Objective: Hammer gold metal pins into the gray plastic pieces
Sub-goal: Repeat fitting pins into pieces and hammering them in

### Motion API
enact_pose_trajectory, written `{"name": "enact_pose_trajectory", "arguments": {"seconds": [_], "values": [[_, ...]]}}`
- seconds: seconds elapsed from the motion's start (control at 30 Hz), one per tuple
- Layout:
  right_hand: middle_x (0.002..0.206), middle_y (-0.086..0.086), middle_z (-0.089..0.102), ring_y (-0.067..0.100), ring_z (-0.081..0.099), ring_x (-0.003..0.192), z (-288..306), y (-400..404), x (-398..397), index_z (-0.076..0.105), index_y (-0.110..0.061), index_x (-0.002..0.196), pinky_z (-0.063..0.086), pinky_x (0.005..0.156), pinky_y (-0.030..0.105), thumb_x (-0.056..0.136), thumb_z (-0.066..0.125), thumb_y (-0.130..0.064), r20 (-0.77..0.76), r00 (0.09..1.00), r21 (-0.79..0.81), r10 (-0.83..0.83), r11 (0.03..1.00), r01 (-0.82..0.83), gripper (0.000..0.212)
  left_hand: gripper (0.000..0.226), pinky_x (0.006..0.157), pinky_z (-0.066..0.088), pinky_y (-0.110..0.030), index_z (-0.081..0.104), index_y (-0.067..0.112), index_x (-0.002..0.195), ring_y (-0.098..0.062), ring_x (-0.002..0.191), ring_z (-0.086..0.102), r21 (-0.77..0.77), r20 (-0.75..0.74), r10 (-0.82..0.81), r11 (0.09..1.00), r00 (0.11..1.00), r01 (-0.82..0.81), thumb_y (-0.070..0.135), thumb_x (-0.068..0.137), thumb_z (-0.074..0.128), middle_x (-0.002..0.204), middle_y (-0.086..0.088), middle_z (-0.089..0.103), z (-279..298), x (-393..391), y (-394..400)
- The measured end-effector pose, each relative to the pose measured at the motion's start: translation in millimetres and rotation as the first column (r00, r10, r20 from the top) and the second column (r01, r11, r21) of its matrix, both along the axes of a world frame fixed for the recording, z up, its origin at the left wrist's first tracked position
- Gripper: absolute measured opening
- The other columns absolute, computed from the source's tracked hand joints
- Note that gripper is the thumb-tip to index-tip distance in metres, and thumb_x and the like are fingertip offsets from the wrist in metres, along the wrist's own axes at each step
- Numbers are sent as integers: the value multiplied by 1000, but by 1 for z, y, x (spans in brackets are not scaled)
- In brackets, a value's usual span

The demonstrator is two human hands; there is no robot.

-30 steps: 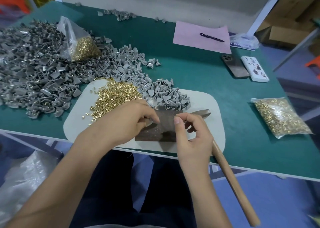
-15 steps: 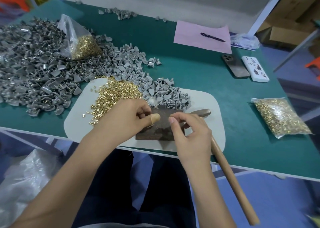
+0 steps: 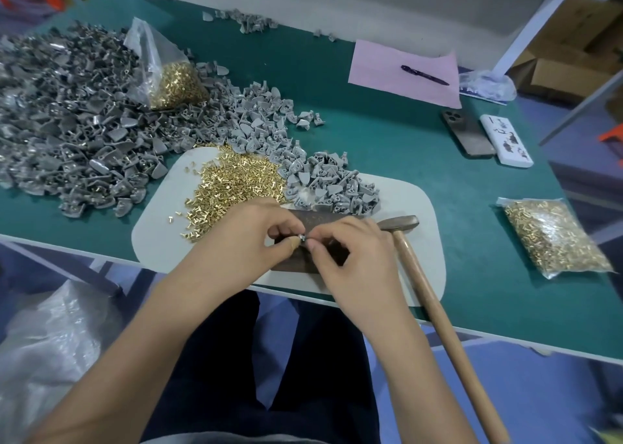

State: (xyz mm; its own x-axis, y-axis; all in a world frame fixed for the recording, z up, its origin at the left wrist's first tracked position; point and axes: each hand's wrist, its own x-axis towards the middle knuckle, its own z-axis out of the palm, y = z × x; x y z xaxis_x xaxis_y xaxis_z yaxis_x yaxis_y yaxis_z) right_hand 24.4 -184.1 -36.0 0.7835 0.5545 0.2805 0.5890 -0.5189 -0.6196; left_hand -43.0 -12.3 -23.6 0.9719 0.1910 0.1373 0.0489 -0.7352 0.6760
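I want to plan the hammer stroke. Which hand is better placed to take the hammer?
The right hand, probably. The hammer lies just beside it, with its handle running back past the right wrist. The left hand is farther away and pinches the small gray piece over the dark block.

Both bare forearms reached in from about six o'clock, and the left hand (image 3: 251, 241) and right hand (image 3: 350, 258) met fingertip to fingertip, fingers curled, thumbs and forefingers pinching some small thing between them, the right hand lying at three o'clock of the left.
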Motion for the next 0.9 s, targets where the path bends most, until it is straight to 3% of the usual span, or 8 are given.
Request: {"name": "enact_pose_trajectory", "arguments": {"seconds": [0.1,0.37,0.53,0.6,0.67,0.77,0.9], "values": [[89,-16,64,13,54,95,2,2,1,71,-35,89,35,82,37,88,72,-31,75,997,-103,-13,994,21,4,11,67,38,-12,75,25,88,-5,75,54,-26,4,11,1000,1000,-11,16,83,77,80,8,60,-1,-1,-3],[87,-13,64,17,55,93,20,4,6,73,-32,91,36,81,39,91,70,-30,152,986,-298,69,954,-21,3,12,71,44,-25,76,25,85,-8,76,54,-36,48,71,997,996,-69,13,82,75,79,7,58,-7,-4,-9],[96,-9,64,21,51,103,42,16,4,71,-29,96,26,87,35,97,57,-29,262,942,-558,207,829,-27,15,12,69,43,-26,76,20,83,-11,74,54,-58,66,92,994,994,-88,8,81,76,77,4,57,-8,-5,-11],[96,-4,65,25,53,104,49,25,0,71,-24,92,28,88,37,92,58,-20,284,921,-632,267,774,-30,14,14,66,41,-24,78,21,86,-11,73,54,-65,66,82,995,994,-77,8,80,77,76,8,54,-7,-6,-9],[91,1,66,29,55,100,55,31,-2,71,-19,86,32,86,40,85,60,-13,278,914,-645,294,763,-49,12,16,65,41,-25,79,21,88,-11,71,53,-58,82,61,997,995,-57,7,81,78,74,12,51,-6,-7,-8],[99,-6,65,21,52,107,54,26,6,70,-27,97,30,90,34,96,55,-25,230,930,-654,287,753,-71,16,12,68,43,-30,79,21,86,-13,73,55,-85,89,74,994,993,-66,10,83,77,76,5,56,-7,-7,-8],[92,-11,66,17,50,97,42,8,8,76,-30,99,44,84,36,100,58,-32,92,984,-453,149,887,-92,18,13,69,44,-27,80,28,88,-10,76,56,-134,96,98,987,991,-85,15,83,78,78,7,60,-11,-6,-7]]}}
